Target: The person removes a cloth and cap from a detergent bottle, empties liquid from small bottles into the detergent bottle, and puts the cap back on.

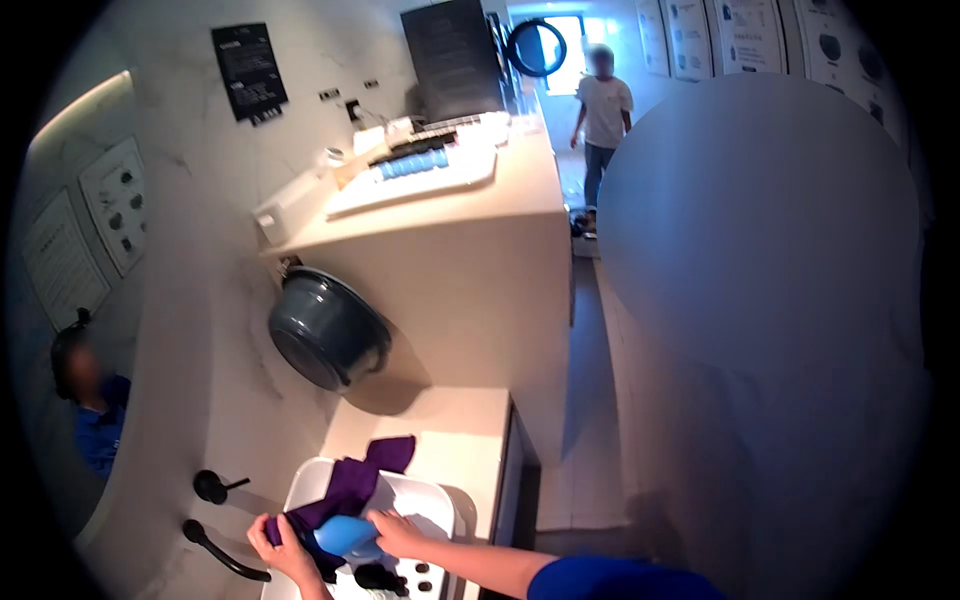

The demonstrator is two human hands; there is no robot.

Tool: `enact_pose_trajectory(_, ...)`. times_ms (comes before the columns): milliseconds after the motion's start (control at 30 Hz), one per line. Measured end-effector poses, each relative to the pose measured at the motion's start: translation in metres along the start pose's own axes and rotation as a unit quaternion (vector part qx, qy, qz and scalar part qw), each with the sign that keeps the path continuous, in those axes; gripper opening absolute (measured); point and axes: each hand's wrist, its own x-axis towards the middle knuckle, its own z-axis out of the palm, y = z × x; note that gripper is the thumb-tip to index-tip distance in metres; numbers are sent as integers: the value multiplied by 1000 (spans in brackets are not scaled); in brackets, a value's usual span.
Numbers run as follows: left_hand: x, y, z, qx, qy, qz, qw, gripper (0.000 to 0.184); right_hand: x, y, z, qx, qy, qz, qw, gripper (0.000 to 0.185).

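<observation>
Over a white washbasin [440,515], my left hand [285,552] is closed on a dark purple cloth [350,485]. The cloth drapes across the basin's back rim onto the counter. My right hand [395,533] is wrapped round a smooth light-blue object [345,535], whose exact kind I cannot make out. That blue object is right against the cloth, close to my left hand. Lower in the basin lies a small black item [378,578], beside several dark round spots.
A black faucet [225,552] and tap handle [212,487] project from the left wall. A dark grey tub [325,330] hangs above the counter [440,410]. On the higher ledge stands a white tray [440,182] with rolled items. A person [603,110] stands at the back.
</observation>
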Motion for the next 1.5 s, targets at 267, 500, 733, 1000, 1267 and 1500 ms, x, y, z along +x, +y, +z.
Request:
enact_pose_trajectory(267,-1,0,1,-31,0,-33,999,20,2,1,-2,3,-23,14,1000,40)
enact_pose_trajectory(500,0,0,-1,0,-5,4,1000,20,-2,5,7,-6,43,-29,999,38)
enact_pose_trajectory(733,-2,16,-3,6,8,-7,1000,18,-3,9,9,25,33,-35,999,41)
enact_pose_trajectory(1000,-2,10,-2,-26,10,-31,999,20,-7,8,5,-6,-11,5,1000,40)
enact_pose_trajectory(1267,-4,9,-3,-11,15,-19,1000,18,-2,5,2,-16,-18,3,1000,40)
enact_pose_trajectory(1500,0,11,-7,-20,-14,-5,1000,21,0,5,3,-19,-16,5,1000,39)
